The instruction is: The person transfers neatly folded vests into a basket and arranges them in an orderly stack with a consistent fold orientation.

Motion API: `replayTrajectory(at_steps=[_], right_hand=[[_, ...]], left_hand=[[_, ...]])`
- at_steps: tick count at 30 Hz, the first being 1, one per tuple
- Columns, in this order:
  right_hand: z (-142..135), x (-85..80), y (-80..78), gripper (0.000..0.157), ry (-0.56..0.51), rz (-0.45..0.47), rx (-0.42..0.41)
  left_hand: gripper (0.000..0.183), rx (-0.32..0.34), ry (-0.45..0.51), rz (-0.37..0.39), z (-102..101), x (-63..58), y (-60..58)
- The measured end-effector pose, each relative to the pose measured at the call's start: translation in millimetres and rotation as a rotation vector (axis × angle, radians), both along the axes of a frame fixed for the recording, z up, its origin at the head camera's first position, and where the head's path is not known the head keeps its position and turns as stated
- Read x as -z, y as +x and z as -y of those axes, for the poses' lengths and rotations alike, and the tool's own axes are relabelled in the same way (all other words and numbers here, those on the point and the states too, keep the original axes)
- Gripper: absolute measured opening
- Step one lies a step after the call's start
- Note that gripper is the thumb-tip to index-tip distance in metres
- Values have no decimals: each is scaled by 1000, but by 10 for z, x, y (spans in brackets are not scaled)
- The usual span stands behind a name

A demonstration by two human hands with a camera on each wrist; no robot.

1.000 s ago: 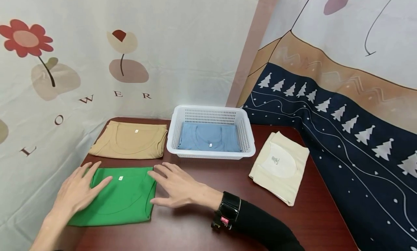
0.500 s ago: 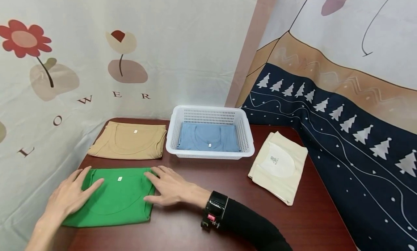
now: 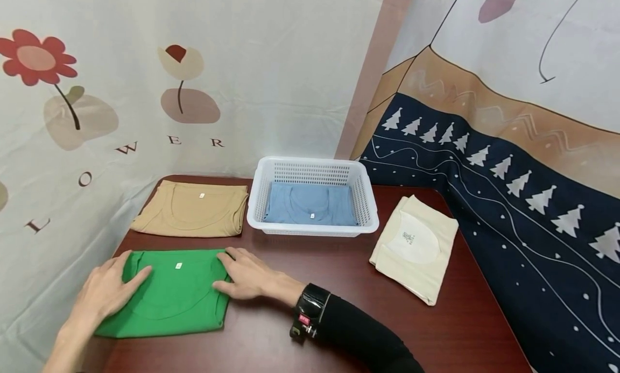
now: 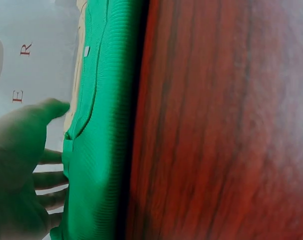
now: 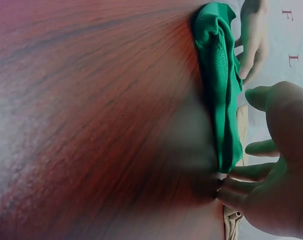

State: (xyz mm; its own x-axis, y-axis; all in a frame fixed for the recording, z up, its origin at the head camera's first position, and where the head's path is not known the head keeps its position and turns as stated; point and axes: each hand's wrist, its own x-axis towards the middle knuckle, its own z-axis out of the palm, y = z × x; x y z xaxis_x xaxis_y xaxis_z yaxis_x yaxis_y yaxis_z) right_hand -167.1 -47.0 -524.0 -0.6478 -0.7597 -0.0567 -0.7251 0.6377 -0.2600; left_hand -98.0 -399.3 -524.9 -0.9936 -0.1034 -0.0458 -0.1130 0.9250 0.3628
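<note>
A folded green shirt (image 3: 179, 297) with a small white neck label lies at the front left of the table. My left hand (image 3: 103, 293) is at its left side, thumb spread from the fingers over the cloth. In the left wrist view the fingers (image 4: 51, 180) reach down along the shirt's edge. At the opposite side is my right hand (image 3: 248, 276), its fingertips by the upper right corner and its thumb by the right edge. The right wrist view has the right thumb (image 5: 259, 97) apart from the fingers; whether it touches the cloth I cannot tell.
Behind the green shirt lies a folded tan shirt (image 3: 205, 217). A white plastic basket (image 3: 310, 230) at the back middle holds a folded blue shirt (image 3: 310, 203). A folded cream shirt (image 3: 414, 249) lies at the right of the brown table (image 3: 339, 271). Printed cloth (image 3: 290, 82) hangs behind.
Both hands have moved left and closer to the green shirt's sides. The right hand has come in to its right edge. The shirt's left end has shifted slightly left; the other shirts and basket stay put.
</note>
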Motion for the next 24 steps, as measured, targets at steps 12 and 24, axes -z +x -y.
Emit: replayTrajectory(at_steps=[12,24], right_hand=[[96,-21,-89,68,-43,24,58],[176,-91,-135,57,-302,289,200]], left_hand=[[94,-167,172,208,113,-101,-22],[107,-255,304,357,164,-179,-23]])
